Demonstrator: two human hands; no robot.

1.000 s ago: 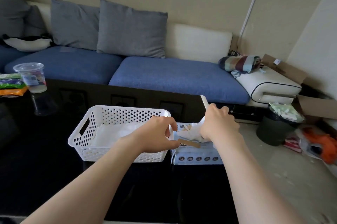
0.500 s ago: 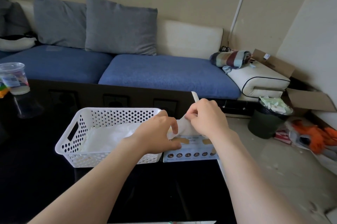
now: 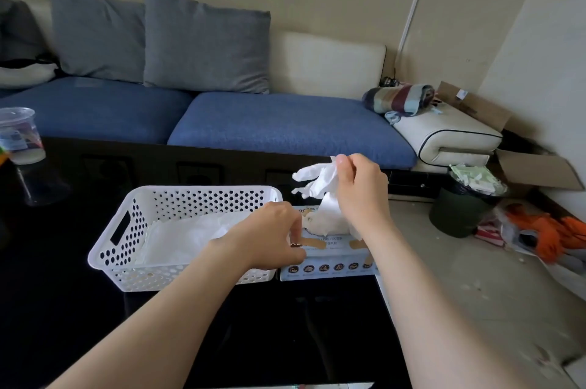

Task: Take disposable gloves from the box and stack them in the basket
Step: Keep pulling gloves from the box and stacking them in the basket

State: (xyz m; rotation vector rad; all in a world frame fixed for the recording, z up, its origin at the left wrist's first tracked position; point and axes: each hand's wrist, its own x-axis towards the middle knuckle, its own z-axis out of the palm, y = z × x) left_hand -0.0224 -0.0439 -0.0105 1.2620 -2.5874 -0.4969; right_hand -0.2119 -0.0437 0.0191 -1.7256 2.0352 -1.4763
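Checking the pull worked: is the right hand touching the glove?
Touching. The head view shows the right hand pinching the glove above the box.

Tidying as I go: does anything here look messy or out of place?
Yes. A crumpled white wad of gloves bulges from the light-blue cardboard box beneath the white disposable glove the right hand pinches, and the dark green floor bin is overfull.

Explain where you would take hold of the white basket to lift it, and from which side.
Probably the cut-out handle slot in the left end wall of the basket, approached from the left, fingers hooked through. It is the only finger-sized opening in view; the long walls carry only small holes. The right end is crowded by the glove box and the left hand.
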